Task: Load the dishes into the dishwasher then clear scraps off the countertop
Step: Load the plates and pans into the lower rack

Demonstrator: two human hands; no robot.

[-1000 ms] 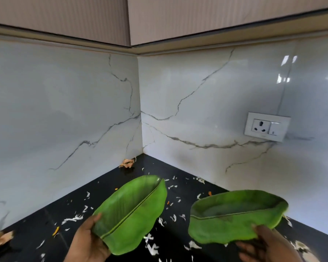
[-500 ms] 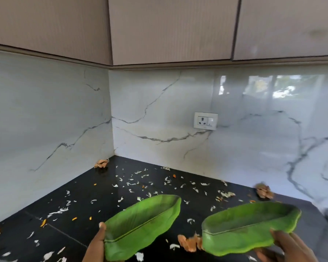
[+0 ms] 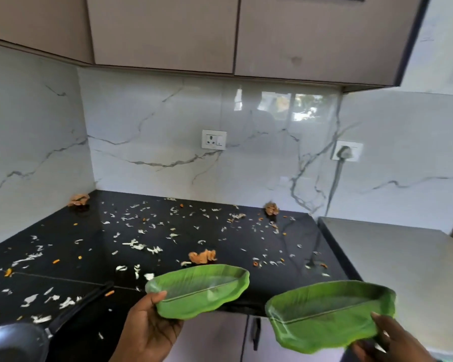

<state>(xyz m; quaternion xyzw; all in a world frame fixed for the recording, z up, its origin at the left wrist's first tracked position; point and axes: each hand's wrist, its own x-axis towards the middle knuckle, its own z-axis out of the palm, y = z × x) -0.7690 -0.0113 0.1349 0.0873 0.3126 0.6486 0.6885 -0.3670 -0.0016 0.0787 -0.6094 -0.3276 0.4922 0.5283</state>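
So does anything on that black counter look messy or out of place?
Yes. The black stone countertop is littered with white and orange food scraps and crumpled brown peel clumps, scattered from the corner to its right edge.

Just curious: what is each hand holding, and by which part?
Each holds a green leaf-shaped plate by its near rim: left hand the left plate, right hand the right plate.

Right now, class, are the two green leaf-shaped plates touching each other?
Apart. The head view shows the left plate in the left hand and the right plate in the right hand, with dark countertop edge visible between them.
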